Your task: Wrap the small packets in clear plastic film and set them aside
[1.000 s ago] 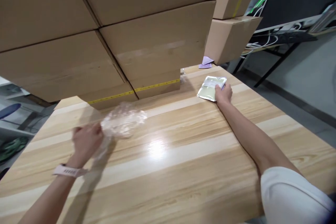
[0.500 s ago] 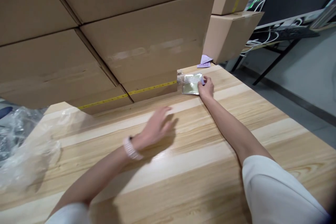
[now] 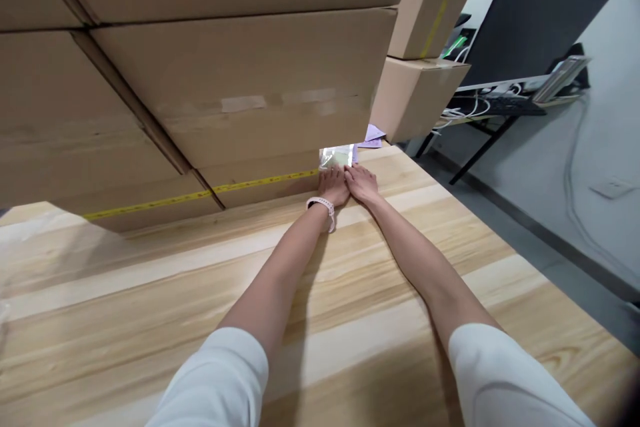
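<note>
A small silvery-green sealed packet (image 3: 338,156) lies at the far edge of the light wooden table (image 3: 350,320), right against the bottom corner of the stacked cardboard boxes (image 3: 240,93). Both my arms are stretched out to it, side by side. My left hand (image 3: 334,185), with a pale wristband, has its fingers curled on the packet's near edge. Touching it on the right, my right hand (image 3: 361,183) holds the same edge. The fingertips of both hands are partly hidden by the knuckles.
The boxes, one with yellow tape (image 3: 200,195), overhang the table's back and left. A purple paper (image 3: 373,135) lies behind the packet. Two more boxes (image 3: 425,73) stand at the back right. Beyond the table's right edge are grey floor, a black desk (image 3: 500,107) with cables and a dark screen (image 3: 540,20).
My left hand let go of the clear plastic bag, which is out of view now, and crossed right to the packet. My right hand slid the packet left against the boxes.
</note>
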The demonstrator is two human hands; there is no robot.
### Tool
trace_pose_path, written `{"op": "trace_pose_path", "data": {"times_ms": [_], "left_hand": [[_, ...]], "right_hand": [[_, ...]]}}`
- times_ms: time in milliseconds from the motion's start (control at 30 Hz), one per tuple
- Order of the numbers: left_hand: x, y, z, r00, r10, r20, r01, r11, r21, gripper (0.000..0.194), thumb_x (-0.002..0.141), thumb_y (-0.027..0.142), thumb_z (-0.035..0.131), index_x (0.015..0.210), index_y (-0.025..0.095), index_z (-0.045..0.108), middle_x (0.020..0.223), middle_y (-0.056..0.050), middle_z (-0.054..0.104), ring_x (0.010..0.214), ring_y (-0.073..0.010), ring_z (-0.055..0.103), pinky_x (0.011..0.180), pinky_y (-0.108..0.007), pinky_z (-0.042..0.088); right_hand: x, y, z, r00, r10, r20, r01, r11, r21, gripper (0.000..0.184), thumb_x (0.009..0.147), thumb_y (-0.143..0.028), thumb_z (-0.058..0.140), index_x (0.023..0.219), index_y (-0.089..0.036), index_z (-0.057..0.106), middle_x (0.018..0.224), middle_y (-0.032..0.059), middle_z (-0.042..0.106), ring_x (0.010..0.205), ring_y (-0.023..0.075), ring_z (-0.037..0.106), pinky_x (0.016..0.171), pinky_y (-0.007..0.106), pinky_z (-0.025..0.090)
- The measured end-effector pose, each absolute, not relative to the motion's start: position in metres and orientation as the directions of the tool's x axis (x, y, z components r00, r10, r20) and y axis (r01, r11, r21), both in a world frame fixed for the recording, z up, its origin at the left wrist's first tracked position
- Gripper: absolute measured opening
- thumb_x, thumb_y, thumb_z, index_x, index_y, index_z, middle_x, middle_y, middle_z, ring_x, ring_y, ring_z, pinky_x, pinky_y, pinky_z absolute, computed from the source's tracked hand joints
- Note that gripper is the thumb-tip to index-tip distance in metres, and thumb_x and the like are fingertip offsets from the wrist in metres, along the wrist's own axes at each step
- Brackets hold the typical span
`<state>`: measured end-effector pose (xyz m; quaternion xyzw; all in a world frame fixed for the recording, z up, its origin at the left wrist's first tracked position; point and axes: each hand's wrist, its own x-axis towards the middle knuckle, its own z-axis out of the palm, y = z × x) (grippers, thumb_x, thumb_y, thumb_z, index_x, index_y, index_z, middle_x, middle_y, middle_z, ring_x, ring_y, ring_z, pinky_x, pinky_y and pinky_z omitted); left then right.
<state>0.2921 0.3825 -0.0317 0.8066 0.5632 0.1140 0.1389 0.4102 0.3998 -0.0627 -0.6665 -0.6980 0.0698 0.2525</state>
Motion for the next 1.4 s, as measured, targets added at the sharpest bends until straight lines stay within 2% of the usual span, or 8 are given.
{"op": "trace_pose_path", "data": {"times_ms": [233,333,467,633,800,1000,1200,1400], "left_hand": [[0.307,0.379,-0.035,0.176,0.984,0.034,0.919,-0.177,0.351,0.069,0.102,0.035,0.025,0.161,0.001,0.022,0.171,-0.020,0.009,0.159,-0.0351,0.005,0.129,-0.049,0.004],[0.306,0.345,-0.037,0.296,0.955,0.034,0.904,-0.292,0.311,0.073,0.101,0.045,0.031,0.161,0.004,0.027,0.171,-0.019,0.010,0.159,-0.0358,0.008,0.129,-0.049,0.006],[0.309,0.321,-0.039,0.326,0.945,0.039,0.900,-0.322,0.294,0.074,0.100,0.049,0.033,0.160,0.006,0.030,0.170,-0.018,0.018,0.158,-0.0341,0.012,0.130,-0.046,0.006],[0.320,0.354,-0.039,0.215,0.976,0.023,0.911,-0.209,0.357,0.081,0.099,0.051,0.035,0.165,0.009,0.013,0.172,-0.015,0.009,0.159,-0.0329,0.009,0.129,-0.047,0.010],[0.329,0.403,-0.044,0.084,0.995,0.063,0.917,-0.102,0.386,0.066,0.101,0.039,0.033,0.160,0.010,0.032,0.171,-0.013,0.019,0.158,-0.0302,0.013,0.129,-0.045,0.010],[0.331,0.430,-0.047,-0.024,0.992,0.121,0.932,-0.022,0.361,0.068,0.100,0.040,0.034,0.158,0.004,0.032,0.169,-0.014,0.022,0.158,-0.0306,0.014,0.129,-0.047,0.005],[0.316,0.381,-0.038,0.177,0.984,0.027,0.934,-0.177,0.311,0.068,0.101,0.049,0.032,0.159,0.015,0.036,0.171,-0.013,0.019,0.158,-0.0310,0.015,0.128,-0.049,0.011],[0.280,0.276,-0.022,0.431,0.897,-0.094,0.871,-0.387,0.301,0.073,0.100,0.052,0.036,0.160,0.011,0.032,0.170,-0.016,0.018,0.159,-0.0332,0.009,0.128,-0.050,0.007]], "right_hand": [[0.430,0.466,-0.049,0.149,0.960,0.235,0.907,-0.037,-0.420,0.051,0.102,-0.036,0.032,0.147,-0.025,0.052,0.151,0.0112,0.053,0.134,0.0290,0.051,0.110,0.047,0.042],[0.451,0.488,-0.044,0.315,0.924,0.217,0.879,-0.198,-0.434,0.059,0.103,-0.037,0.027,0.158,-0.017,0.035,0.162,0.0203,0.034,0.143,0.0345,0.040,0.112,0.057,0.037],[0.465,0.514,-0.045,0.349,0.920,0.177,0.867,-0.245,-0.433,0.063,0.101,-0.039,0.034,0.156,-0.010,0.035,0.165,0.0277,0.023,0.150,0.0392,0.028,0.116,0.064,0.026],[0.456,0.534,-0.054,0.151,0.975,0.161,0.914,-0.076,-0.399,0.053,0.101,-0.031,0.031,0.142,-0.007,0.054,0.153,0.0288,0.045,0.143,0.0379,0.040,0.116,0.065,0.025],[0.450,0.531,-0.063,-0.143,0.970,0.195,0.898,0.210,-0.387,0.045,0.102,-0.034,0.035,0.127,-0.016,0.067,0.141,0.0156,0.063,0.133,0.0290,0.054,0.115,0.046,0.037],[0.465,0.495,-0.070,-0.171,0.936,0.308,0.851,0.297,-0.432,0.053,0.102,-0.032,0.028,0.144,-0.014,0.054,0.148,0.0141,0.057,0.135,0.0247,0.053,0.114,0.042,0.040],[0.477,0.449,-0.068,-0.123,0.936,0.330,0.858,0.267,-0.439,0.050,0.095,-0.029,0.040,0.136,-0.010,0.060,0.142,0.0185,0.061,0.133,0.0276,0.054,0.115,0.046,0.040],[0.466,0.425,-0.057,-0.118,0.959,0.258,0.889,0.218,-0.402,0.047,0.092,-0.028,0.038,0.126,-0.012,0.066,0.139,0.0207,0.062,0.137,0.0301,0.052,0.118,0.048,0.036]]}}
